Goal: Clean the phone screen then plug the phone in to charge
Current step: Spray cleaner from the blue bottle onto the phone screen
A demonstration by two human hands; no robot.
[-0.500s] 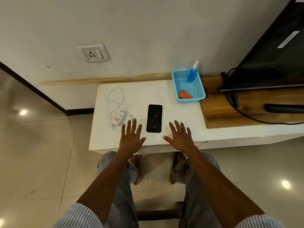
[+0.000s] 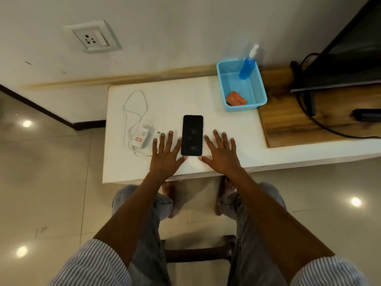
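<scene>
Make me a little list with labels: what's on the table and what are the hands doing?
phone: flat, screen up, between the hands
left hand: open, flat on white table
right hand: open, flat on table
charger: with white cable, left of phone, unplugged
basket: blue, holds spray bottle and orange cloth
wall socket: nothing plugged in

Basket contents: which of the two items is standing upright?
The blue spray bottle, leaning in the far corner of the blue basket. The orange cloth lies flat on the basket floor at the near end.
</scene>
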